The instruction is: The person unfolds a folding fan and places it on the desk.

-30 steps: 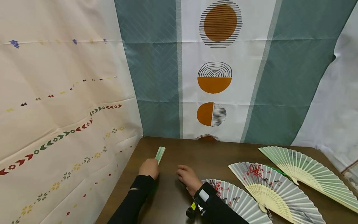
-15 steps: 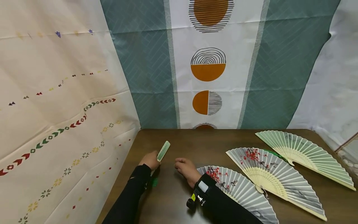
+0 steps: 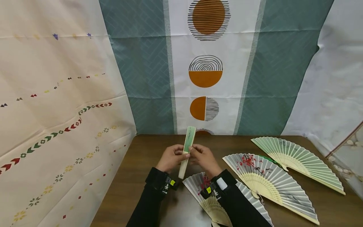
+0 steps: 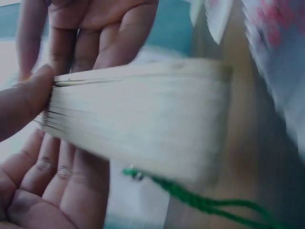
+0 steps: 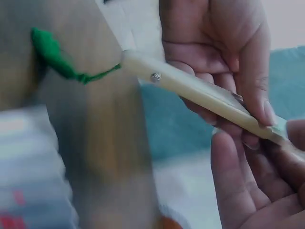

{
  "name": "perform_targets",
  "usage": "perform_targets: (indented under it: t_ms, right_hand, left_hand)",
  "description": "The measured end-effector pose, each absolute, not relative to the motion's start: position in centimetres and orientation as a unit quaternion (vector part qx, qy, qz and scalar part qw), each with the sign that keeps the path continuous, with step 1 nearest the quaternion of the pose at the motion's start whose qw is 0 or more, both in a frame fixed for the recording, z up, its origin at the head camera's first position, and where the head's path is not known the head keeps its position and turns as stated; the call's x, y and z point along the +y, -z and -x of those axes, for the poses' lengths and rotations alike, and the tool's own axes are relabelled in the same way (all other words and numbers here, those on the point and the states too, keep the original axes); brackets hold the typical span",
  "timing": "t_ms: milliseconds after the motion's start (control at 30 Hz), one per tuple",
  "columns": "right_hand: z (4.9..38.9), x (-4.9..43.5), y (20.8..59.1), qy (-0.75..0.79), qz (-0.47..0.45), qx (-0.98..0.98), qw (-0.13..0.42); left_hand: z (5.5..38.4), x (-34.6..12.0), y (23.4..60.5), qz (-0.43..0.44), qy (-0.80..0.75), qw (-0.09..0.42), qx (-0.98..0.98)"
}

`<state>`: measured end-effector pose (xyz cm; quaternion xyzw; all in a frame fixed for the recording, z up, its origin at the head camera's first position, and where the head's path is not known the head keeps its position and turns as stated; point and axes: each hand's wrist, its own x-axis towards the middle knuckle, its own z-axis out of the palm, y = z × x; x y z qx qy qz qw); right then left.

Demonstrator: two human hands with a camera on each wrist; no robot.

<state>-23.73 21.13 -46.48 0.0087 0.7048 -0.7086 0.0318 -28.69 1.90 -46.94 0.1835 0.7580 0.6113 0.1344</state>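
A folded hand fan (image 3: pixel 189 136), green paper between pale ribs, is held above the table in the head view, its top leaning slightly right. My left hand (image 3: pixel 170 158) pinches it between thumb and fingers from the left. From the other side my right hand (image 3: pixel 207 159) grips it at about the same height. Stacked rib edges of the folded fan (image 4: pixel 143 109) fill the left wrist view, with a green cord (image 4: pixel 205 202) hanging below. In the right wrist view a metal pivot shows on the fan (image 5: pixel 186 90), and a green tassel (image 5: pixel 52 55) trails from its end.
Spread out on the brown table (image 3: pixel 130 186) are a light green fan (image 3: pixel 306 162) at the back right, a grey fan with red blossoms (image 3: pixel 276 186), and a similar blossom fan (image 3: pixel 195 184) partly hidden under my right forearm. Patterned cloth (image 3: pixel 150 78) hangs behind and left.
My left hand has carried the folded fan up and rightward from the table's left side. My right hand, formerly apart from it, now grips it too. The spread fans stay put.
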Motion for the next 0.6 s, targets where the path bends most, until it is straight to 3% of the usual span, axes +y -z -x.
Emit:
perform_targets:
  t_ms: [300,600]
  right_hand:
    - [23.2,23.9,47.8,0.711,-0.048,0.701,-0.001]
    - [23.0,26.1,48.2,0.698,-0.065,0.713,-0.003]
  left_hand:
    - [28.0,5.7,48.4,-0.147,-0.672,0.146,0.711]
    - [28.0,7.9,47.8,-0.185,-0.624,0.168,0.74]
